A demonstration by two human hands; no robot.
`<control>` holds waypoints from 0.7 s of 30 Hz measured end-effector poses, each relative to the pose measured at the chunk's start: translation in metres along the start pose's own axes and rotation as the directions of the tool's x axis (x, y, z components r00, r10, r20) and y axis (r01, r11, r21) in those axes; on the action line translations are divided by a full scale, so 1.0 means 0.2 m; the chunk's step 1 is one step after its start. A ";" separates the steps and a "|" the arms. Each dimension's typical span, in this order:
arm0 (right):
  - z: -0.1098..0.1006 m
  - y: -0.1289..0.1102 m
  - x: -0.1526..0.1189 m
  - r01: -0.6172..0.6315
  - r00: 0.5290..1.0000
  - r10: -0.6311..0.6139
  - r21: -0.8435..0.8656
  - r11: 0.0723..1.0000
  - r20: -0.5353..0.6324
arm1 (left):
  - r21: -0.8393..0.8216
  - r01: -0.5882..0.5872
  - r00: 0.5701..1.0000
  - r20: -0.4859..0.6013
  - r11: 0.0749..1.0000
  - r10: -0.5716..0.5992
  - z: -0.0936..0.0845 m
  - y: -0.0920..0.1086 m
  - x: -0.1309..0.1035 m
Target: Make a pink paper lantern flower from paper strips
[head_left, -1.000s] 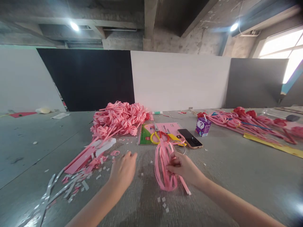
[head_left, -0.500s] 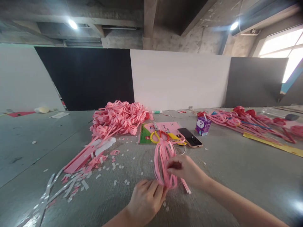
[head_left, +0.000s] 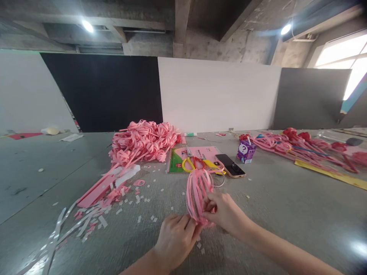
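A bundle of looped pink paper strips [head_left: 197, 191] stretches away from my hands in the middle of the table. My left hand [head_left: 178, 237] is closed on the near end of the strips, where they come together. At the right side of the bundle, my right hand [head_left: 222, 211] pinches strips between thumb and fingers; its fingertips partly cover them. Just beyond the loops lie scissors [head_left: 187, 165] with yellow and red handles, resting on a pink and green packet [head_left: 175, 160]. A yellow-handled cutter [head_left: 213, 166] lies beside the scissors.
A pile of pink paper flowers [head_left: 143, 141] stands at the back left, with paper scraps [head_left: 99, 217] in front. To the right are a phone [head_left: 231, 166], a purple drink carton [head_left: 246, 151], finished-looking pink stems [head_left: 286, 147] and a yellow strip [head_left: 329, 175]. Upright panels [head_left: 218, 95] edge the table.
My right hand has moved slightly downward along the bundle, toward my left hand. The loose strip ends seen below it earlier are out of sight. My left hand stays closed at the near end.
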State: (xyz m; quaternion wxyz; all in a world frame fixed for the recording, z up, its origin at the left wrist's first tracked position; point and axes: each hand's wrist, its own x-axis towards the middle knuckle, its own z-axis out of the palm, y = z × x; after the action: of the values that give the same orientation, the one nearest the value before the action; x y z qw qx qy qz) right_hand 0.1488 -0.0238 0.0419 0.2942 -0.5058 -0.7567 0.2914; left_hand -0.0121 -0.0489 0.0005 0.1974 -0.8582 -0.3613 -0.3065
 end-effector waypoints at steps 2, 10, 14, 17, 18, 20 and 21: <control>0.00 0.00 0.00 0.027 1.000 -0.027 -0.045 0.999 -0.013 | 0.000 0.001 1.000 -0.008 1.000 -0.001 0.00 0.00 0.00; 0.00 0.00 -0.01 0.127 0.991 -0.122 -0.109 0.986 0.057 | 0.002 0.037 0.999 0.014 0.999 -0.037 0.01 -0.01 -0.01; 0.00 0.01 -0.02 0.182 0.982 -0.169 -0.192 0.964 0.083 | -0.013 0.064 0.997 0.043 0.998 -0.064 0.01 -0.01 0.00; 0.00 0.01 -0.03 0.258 0.965 -0.245 -0.167 0.951 0.095 | -0.020 0.082 0.995 0.058 0.996 -0.081 0.02 -0.01 -0.01; 0.01 0.01 -0.03 0.280 0.959 -0.267 -0.156 0.947 0.098 | -0.019 0.085 0.994 0.064 0.996 -0.084 0.02 -0.01 -0.01; 0.01 0.00 -0.04 0.308 0.949 -0.294 -0.144 0.940 0.112 | -0.015 0.086 0.994 0.073 0.996 -0.084 0.02 -0.01 -0.01; 0.01 0.00 -0.04 0.315 0.946 -0.300 -0.145 0.938 0.120 | -0.012 0.085 0.994 0.076 0.996 -0.084 0.02 -0.01 -0.01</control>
State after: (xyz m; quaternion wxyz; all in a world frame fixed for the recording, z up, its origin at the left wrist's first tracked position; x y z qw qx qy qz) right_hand 0.1502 -0.0309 0.0392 0.2573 -0.3890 -0.8610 0.2029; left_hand -0.0129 -0.0453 -0.0035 0.1637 -0.8546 -0.4023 -0.2847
